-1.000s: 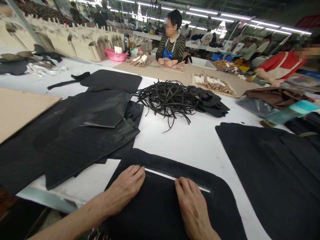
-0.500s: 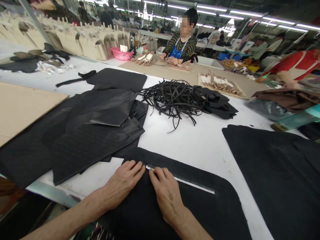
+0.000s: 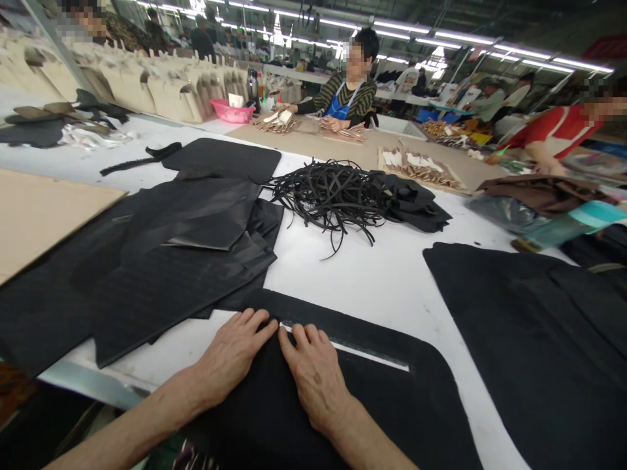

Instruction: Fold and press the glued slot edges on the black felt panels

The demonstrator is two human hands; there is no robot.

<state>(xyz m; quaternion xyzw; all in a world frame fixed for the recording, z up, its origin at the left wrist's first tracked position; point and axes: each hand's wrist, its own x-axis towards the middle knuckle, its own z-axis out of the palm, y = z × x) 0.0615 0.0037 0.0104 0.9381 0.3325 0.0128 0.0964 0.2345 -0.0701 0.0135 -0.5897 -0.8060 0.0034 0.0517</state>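
A black sheet panel (image 3: 392, 418) with a rounded corner lies at the table's front edge, before me. Along its upper part runs a narrow white strip (image 3: 372, 358) in a long slot. My left hand (image 3: 232, 356) is closed, its bent fingers gripping the panel at the slot's left end. Close beside it, my right hand (image 3: 316, 372) is also closed on the panel, with thumb and fingertips at the white strip. The strip's left part is partly hidden by my fingers, and what lies under the fingertips cannot be seen.
A stack of black sheets (image 3: 186, 261) lies left, beside a beige board (image 3: 44, 215). Beyond are tangled black strips (image 3: 333, 192). More black panels (image 3: 529, 326) and a turquoise-capped bottle (image 3: 563, 225) are right. A person in a blue apron (image 3: 343, 104) works across the table.
The view has shifted slightly, so the table's contents sit a little further left. My hands stay at the slot's left end. The co-worker opposite has reached toward a pile of pieces.
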